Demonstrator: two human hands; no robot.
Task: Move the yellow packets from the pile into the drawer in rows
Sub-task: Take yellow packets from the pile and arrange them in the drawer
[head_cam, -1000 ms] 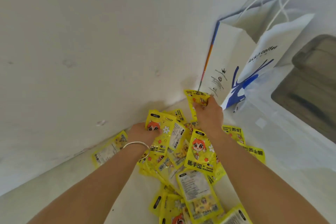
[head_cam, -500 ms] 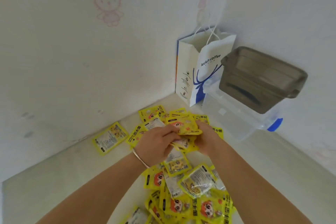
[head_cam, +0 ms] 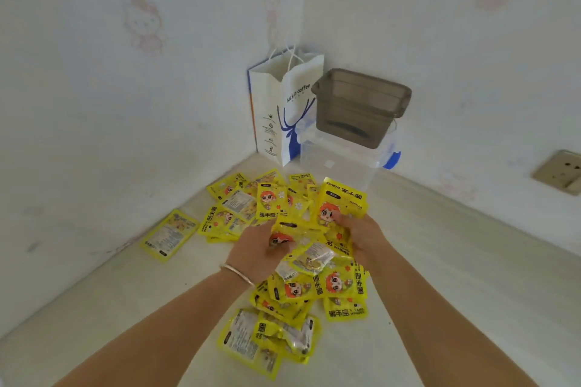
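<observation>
- Two hands meet over the pile [head_cam: 283, 261] of yellow packets on the floor.
- Left hand [head_cam: 256, 256] grips packets underneath.
- Right hand [head_cam: 358, 234] pinches an upright packet [head_cam: 341, 203].
- Brown bin [head_cam: 358, 107] sits on a clear box [head_cam: 339, 163] beside a bag [head_cam: 283, 110].

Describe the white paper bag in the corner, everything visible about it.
The white paper bag stands upright on the floor in the corner where two walls meet. It looks like stiff paper, open at the top, with thin white cord handles, a blue deer graphic, "luckin coffee" lettering and a blue-orange edge stripe. Its right side is next to the clear plastic box.
</observation>
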